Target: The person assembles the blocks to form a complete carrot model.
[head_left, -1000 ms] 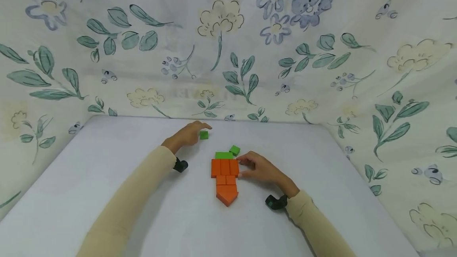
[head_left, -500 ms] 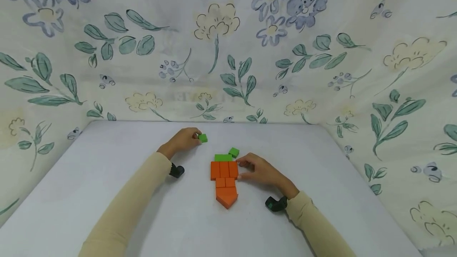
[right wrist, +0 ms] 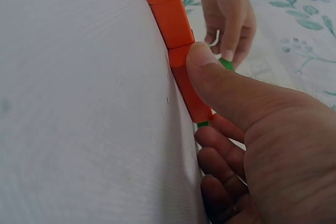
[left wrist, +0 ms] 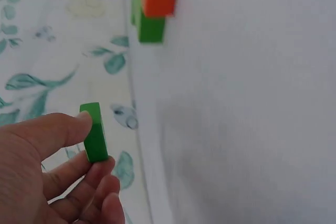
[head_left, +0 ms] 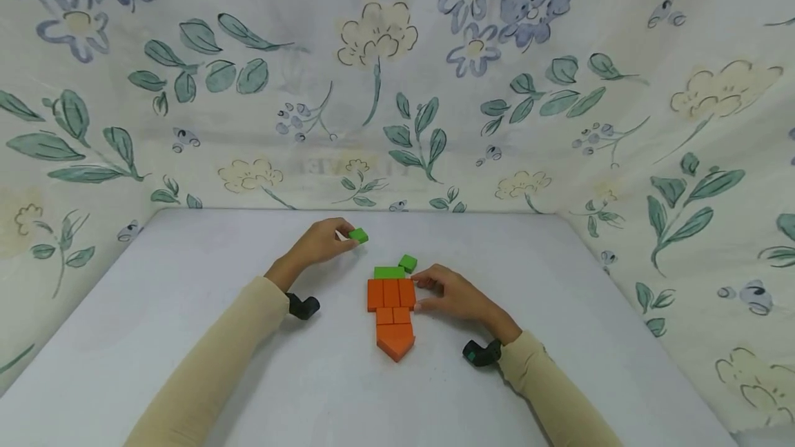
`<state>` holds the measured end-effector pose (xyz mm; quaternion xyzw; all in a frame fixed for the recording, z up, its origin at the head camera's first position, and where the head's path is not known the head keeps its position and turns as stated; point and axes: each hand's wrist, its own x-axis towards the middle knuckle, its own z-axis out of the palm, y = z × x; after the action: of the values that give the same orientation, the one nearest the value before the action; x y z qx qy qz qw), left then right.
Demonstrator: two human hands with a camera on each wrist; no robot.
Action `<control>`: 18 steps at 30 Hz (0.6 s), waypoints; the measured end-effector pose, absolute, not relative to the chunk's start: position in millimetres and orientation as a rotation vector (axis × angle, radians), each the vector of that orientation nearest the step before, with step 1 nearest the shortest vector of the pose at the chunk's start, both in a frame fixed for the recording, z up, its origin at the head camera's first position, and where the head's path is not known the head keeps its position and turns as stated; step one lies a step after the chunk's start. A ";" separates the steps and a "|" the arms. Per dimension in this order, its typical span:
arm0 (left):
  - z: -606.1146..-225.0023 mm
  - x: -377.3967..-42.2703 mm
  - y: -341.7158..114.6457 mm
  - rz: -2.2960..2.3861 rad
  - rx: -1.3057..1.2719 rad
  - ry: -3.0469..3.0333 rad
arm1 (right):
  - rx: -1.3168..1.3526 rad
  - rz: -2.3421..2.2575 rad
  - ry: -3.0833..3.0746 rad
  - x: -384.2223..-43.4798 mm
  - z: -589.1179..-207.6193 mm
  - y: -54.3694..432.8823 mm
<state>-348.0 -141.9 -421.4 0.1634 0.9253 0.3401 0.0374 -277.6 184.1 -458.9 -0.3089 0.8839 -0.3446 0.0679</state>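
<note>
My left hand (head_left: 318,243) pinches a small green block (head_left: 358,235) between thumb and fingertips. In the left wrist view, that block stands on edge in the grip. My right hand (head_left: 456,293) rests at the right side of a flat figure of orange blocks (head_left: 391,294). The right wrist view shows its thumb on one end of the rightmost orange block (right wrist: 186,82) and its curled fingers near the other end. Behind the orange row lies a green rectangular block (head_left: 389,272). Another small green block (head_left: 408,263) sits at an angle by its right corner.
Two small orange blocks (head_left: 393,316) and a pointed orange piece (head_left: 395,342) extend the figure toward me. All lie on a white table (head_left: 335,378). A floral cloth (head_left: 310,88) hangs behind and at both sides.
My left hand has taken hold of the small green block, which lay beside it at first. It now holds that block tilted. My right hand stays in place at the orange blocks.
</note>
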 end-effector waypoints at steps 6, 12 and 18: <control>-414.4 -328.3 -130.2 1.094 0.544 2.873 | -0.901 -1.045 2.671 -278.2 -455.4 184.2; -428.6 -316.7 -124.4 1.131 0.526 2.858 | -0.917 -1.045 2.674 -278.9 -457.1 183.1; -446.5 -311.6 -123.8 1.149 0.524 2.834 | -0.935 -1.046 2.664 -278.2 -460.3 182.2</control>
<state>-311.6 -123.8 -446.5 0.1687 0.9133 0.3703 0.0195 -278.2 182.2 -460.3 -0.3099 0.8829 -0.3467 0.0652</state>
